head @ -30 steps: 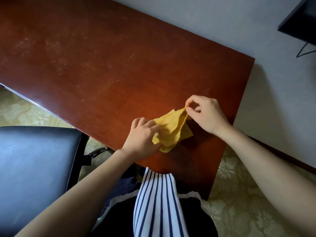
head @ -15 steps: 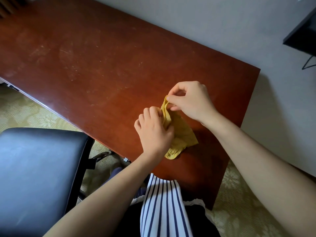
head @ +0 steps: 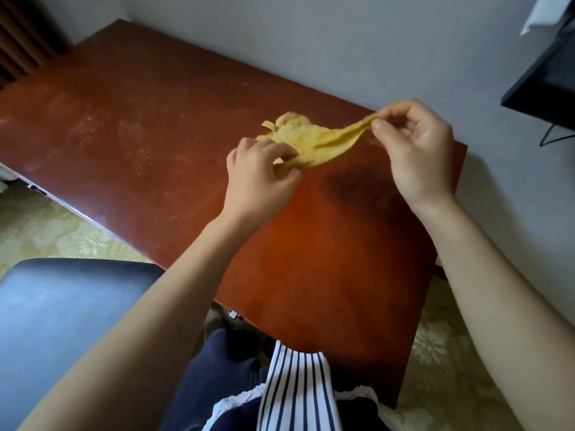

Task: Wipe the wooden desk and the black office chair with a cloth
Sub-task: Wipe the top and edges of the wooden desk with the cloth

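While the left grip [head: 258,178] pinches the near end of the yellow cloth [head: 314,141] between thumb and curled fingers, the right grip [head: 417,150] clamps the opposite end between thumb and forefinger, its other fingers loosely curled. Both are closed on the fabric, which is drawn out between them into a long, sagging band with a bunched lobe on the far side. A small loop tag [head: 269,126] sticks out from that far edge. The cloth is held over the right part of the wooden counter [head: 124,119]; whether its far lobe touches the surface cannot be told.

The counter top is reddish brown, and its left half carries pale smudges and fine scratches. Its long far edge runs along a grey wall [head: 311,42].

At the lower left, the black chair [head: 62,306] shows its padded seat beside the counter's near edge, well apart from both hands. Pale patterned carpet [head: 62,225] lies under it. At the bottom middle hangs a white and navy striped garment [head: 298,393] worn by the person. A black flat screen [head: 544,88] sits at the right edge, with a thin cable [head: 557,136] beneath it.
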### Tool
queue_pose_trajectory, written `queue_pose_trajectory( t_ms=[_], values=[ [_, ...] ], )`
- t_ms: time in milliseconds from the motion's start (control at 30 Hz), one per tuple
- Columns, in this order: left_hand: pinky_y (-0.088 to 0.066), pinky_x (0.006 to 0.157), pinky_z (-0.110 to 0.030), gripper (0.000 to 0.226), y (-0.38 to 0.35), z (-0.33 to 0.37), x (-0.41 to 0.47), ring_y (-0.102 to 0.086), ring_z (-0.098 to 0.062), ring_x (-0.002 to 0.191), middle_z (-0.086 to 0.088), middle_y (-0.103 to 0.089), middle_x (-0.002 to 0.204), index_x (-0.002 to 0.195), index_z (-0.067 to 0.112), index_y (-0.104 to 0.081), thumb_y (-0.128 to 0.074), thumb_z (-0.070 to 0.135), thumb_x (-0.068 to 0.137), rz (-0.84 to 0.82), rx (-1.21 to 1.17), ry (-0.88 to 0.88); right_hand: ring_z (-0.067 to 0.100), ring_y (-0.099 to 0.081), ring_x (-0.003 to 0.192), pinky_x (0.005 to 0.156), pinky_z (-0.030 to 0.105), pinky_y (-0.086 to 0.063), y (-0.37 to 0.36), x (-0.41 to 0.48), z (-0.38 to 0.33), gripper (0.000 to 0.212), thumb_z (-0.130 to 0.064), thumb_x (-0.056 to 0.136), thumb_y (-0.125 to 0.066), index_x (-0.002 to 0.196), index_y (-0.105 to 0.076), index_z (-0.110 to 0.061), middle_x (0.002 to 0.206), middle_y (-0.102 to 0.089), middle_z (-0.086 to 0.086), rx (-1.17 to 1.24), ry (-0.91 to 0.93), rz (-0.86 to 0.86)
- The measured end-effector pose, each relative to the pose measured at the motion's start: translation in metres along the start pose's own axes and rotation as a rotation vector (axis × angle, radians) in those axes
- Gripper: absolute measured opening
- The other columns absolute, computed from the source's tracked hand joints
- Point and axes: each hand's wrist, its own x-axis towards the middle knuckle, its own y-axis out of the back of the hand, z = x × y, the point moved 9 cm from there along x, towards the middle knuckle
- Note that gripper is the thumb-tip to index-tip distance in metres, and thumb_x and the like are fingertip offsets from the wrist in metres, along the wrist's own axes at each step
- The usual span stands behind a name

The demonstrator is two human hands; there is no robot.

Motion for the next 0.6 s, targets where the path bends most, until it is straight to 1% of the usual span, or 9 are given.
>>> queue_pose_trajectory(
  t_ms=[67,200,267,333,400,467,500,567,600],
  values=[
    [-0.036,0.097,-0.045,0.018,-0.022,-0.012,-0.011,-0.049,-0.022,0.097,0.005,-0.064,0.091,0.095,0.015,-0.071,-0.057,0.02,0.084,-0.121,0.083,-0.009,0.001,-0.065,0.065,0.064,0.022,-0.052,-0.001,-0.02,0.016,0.016,-0.021,0.081,-0.063,0.074,-0.06,-0.034,0.069,-0.066,-0.018,-0.138,-0.023,-0.116],
    [-0.03,0.101,-0.041,0.017,-0.074,-0.044,-0.047,-0.049,-0.019,0.091,0.007,-0.065,0.085,0.095,0.021,-0.07,-0.056,0.022,0.084,-0.486,0.215,0.015,0.003,-0.063,0.056,0.06,0.025,-0.051,-0.002,-0.066,0.065,0.018,-0.019,0.083,-0.066,0.07,-0.062,-0.031,0.064,-0.065,-0.011,-0.459,-0.155,-0.436],
    [-0.031,0.099,-0.04,0.012,-0.095,-0.054,-0.063,-0.048,-0.017,0.084,0.014,-0.058,0.072,0.088,0.026,-0.066,-0.055,0.022,0.083,-0.661,0.245,0.04,0.002,-0.061,0.054,0.06,0.022,-0.049,-0.004,-0.085,0.087,0.016,-0.021,0.082,-0.065,0.069,-0.064,-0.03,0.064,-0.065,-0.013,-0.522,-0.27,-0.598],
    [-0.035,0.096,-0.04,0.009,-0.104,-0.06,-0.069,-0.049,-0.015,0.076,0.016,-0.053,0.064,0.082,0.027,-0.063,-0.055,0.022,0.083,-0.727,0.23,0.085,0.002,-0.061,0.055,0.062,0.023,-0.048,-0.005,-0.092,0.098,0.014,-0.022,0.083,-0.064,0.07,-0.065,-0.027,0.063,-0.066,-0.009,-0.533,-0.34,-0.65],
    [-0.041,0.091,-0.04,0.011,-0.101,-0.065,-0.061,-0.052,-0.016,0.072,0.012,-0.058,0.066,0.079,0.02,-0.065,-0.055,0.021,0.083,-0.66,0.197,0.14,0.003,-0.063,0.057,0.065,0.026,-0.049,-0.006,-0.083,0.103,0.013,-0.022,0.084,-0.063,0.072,-0.066,-0.024,0.06,-0.067,-0.006,-0.515,-0.361,-0.582],
    [-0.046,0.087,-0.041,0.013,-0.092,-0.069,-0.046,-0.056,-0.02,0.076,0.003,-0.064,0.077,0.084,0.014,-0.066,-0.053,0.017,0.085,-0.532,0.157,0.202,0.005,-0.067,0.064,0.072,0.032,-0.053,-0.009,-0.067,0.108,0.013,-0.019,0.085,-0.062,0.073,-0.065,-0.023,0.061,-0.069,-0.005,-0.448,-0.383,-0.453],
    [-0.048,0.085,-0.041,0.011,-0.085,-0.07,-0.038,-0.058,-0.022,0.08,0.002,-0.064,0.083,0.087,0.016,-0.064,-0.053,0.017,0.087,-0.454,0.128,0.223,0.007,-0.068,0.068,0.076,0.035,-0.055,-0.012,-0.059,0.111,0.013,-0.018,0.086,-0.062,0.074,-0.065,-0.023,0.065,-0.069,-0.005,-0.397,-0.399,-0.386],
    [-0.049,0.085,-0.039,0.014,-0.071,-0.073,-0.024,-0.059,-0.02,0.091,0.004,-0.062,0.094,0.1,0.017,-0.063,-0.054,0.022,0.091,-0.294,0.06,0.277,0.011,-0.069,0.079,0.084,0.038,-0.054,-0.02,-0.048,0.118,0.007,-0.019,0.087,-0.062,0.084,-0.066,-0.023,0.084,-0.071,-0.004,-0.333,-0.425,-0.28],
    [-0.049,0.087,-0.038,0.017,-0.066,-0.075,-0.02,-0.059,-0.019,0.095,0.004,-0.063,0.099,0.104,0.017,-0.062,-0.055,0.025,0.091,-0.232,0.023,0.308,0.012,-0.067,0.088,0.087,0.037,-0.053,-0.023,-0.046,0.121,0.01,-0.021,0.088,-0.063,0.097,-0.067,-0.022,0.098,-0.07,-0.001,-0.361,-0.418,-0.251]
  ],
)
